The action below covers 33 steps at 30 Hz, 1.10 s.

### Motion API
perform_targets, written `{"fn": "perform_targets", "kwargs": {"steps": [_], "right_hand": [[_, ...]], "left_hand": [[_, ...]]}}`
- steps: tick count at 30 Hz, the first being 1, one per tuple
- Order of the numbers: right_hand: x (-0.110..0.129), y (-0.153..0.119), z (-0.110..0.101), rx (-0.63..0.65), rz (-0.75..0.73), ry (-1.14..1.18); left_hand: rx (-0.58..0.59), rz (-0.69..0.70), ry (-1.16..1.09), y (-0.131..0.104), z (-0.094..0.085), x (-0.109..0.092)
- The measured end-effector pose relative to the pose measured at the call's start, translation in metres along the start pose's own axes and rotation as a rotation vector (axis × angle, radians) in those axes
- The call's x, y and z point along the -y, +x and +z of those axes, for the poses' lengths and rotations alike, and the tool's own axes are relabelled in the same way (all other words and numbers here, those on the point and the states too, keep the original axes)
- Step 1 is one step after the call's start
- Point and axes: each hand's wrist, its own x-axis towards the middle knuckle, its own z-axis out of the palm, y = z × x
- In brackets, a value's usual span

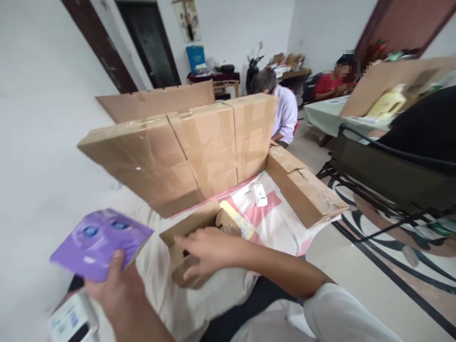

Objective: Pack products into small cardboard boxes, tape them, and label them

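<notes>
My left hand (119, 278) grips a flat, glossy purple pack (103, 244) printed with two blue eye-like shapes, its thumb on the front; the exact kind is unclear. An open cardboard box (194, 280) sits on the cloth-covered surface (228, 289) in front of me. Over that box reaches my right hand (206, 251), fingers spread and nothing visible in them. The box's inside is partly hidden by this hand. Just beyond it lies a yellow patterned sheet or pack (237, 219). A small white device (261, 195) rests farther back on the pink and white cloth.
Tall taped cardboard (210, 142) stands as a wall behind the box, with a long carton (302, 185) along the right. A white device with a label (73, 318) is at lower left. Other people sit beyond, near a green-covered table (326, 111) and a dark folding chair (388, 166).
</notes>
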Motion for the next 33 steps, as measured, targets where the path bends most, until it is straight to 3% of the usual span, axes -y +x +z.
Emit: {"fn": "perform_targets", "kwargs": {"steps": [2,4,7,11,15,20,23,26,29,33], "right_hand": [[0.007,-0.012,-0.006,-0.218,0.008,0.250],[0.017,-0.016,-0.011,-0.321,0.020,0.452],[0.027,-0.014,-0.014,-0.390,0.026,0.568],[0.011,-0.013,-0.026,-0.493,0.004,0.473],[-0.027,-0.020,-0.053,-0.310,-0.161,0.278],[-0.051,-0.021,-0.074,-0.042,-0.240,0.052],[-0.047,-0.017,-0.061,0.123,-0.223,-0.092],[-0.039,-0.011,-0.032,0.229,-0.176,-0.421],[-0.035,-0.001,-0.005,0.254,-0.194,-0.665],[-0.034,0.013,0.010,0.264,-0.298,-0.782]], "left_hand": [[-0.110,0.010,0.051,-0.026,0.003,-0.020],[-0.160,0.171,0.223,-0.054,0.011,-0.043],[-0.078,0.335,0.242,-0.090,0.024,-0.064],[0.254,0.423,0.237,-0.114,0.017,-0.052],[0.528,0.606,0.577,-0.122,-0.007,-0.031],[0.539,0.817,0.482,-0.131,-0.023,-0.028],[0.532,0.870,0.396,-0.135,-0.025,-0.027],[0.520,0.878,0.374,-0.138,-0.024,-0.023],[0.510,0.874,0.353,-0.140,-0.023,-0.018],[0.498,0.847,0.324,-0.141,-0.022,-0.013]]}}
